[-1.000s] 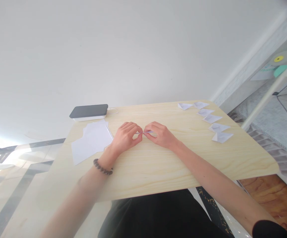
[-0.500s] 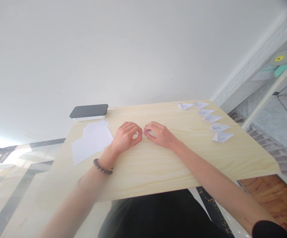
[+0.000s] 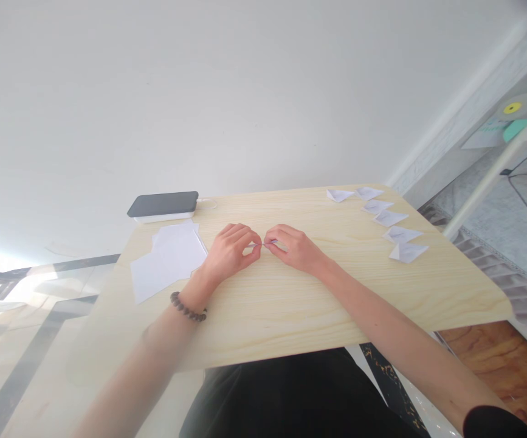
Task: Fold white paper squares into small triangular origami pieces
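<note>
Over the middle of the table, my left hand (image 3: 234, 248) and my right hand (image 3: 293, 246) meet almost fingertip to fingertip. Both pinch one small folded piece of paper (image 3: 270, 243) between thumb and forefinger. Seen nearly edge-on, it is mostly hidden by my fingers, so its shape cannot be made out. A bead bracelet circles my left wrist. Left of my left hand lies a loose stack of white paper sheets (image 3: 169, 255). Well to the right of my right hand, several folded paper pieces (image 3: 391, 218) stand in a line along the table's right side.
A dark-screened phone (image 3: 165, 204) rests on a white block at the table's back left, with a white cable beside it. The pale wooden table (image 3: 290, 316) backs onto a white wall (image 3: 254, 91). A white metal frame (image 3: 486, 182) stands beyond the right edge.
</note>
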`<state>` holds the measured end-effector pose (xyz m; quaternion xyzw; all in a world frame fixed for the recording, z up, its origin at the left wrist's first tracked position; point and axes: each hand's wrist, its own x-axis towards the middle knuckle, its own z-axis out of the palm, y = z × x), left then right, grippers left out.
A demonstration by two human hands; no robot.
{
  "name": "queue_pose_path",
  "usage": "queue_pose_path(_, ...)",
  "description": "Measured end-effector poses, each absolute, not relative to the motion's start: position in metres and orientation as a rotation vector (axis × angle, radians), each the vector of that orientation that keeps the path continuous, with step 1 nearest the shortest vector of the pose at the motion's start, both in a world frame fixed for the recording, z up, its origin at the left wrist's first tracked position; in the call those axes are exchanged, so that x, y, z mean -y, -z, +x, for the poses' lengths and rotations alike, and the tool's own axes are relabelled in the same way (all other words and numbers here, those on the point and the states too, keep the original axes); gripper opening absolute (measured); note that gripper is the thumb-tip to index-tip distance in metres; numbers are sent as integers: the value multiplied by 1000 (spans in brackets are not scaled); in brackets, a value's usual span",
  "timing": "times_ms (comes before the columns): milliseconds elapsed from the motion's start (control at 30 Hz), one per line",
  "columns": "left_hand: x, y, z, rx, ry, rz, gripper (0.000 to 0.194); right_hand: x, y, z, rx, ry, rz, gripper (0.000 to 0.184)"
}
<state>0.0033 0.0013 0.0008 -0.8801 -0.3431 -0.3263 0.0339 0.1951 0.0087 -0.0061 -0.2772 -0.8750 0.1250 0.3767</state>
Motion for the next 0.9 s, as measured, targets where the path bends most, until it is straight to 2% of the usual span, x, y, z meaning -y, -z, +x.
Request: queue_pose_path(900,-3,1,1,1049,1017,-2693,7,-13,9,197,2211,-297,-824,10)
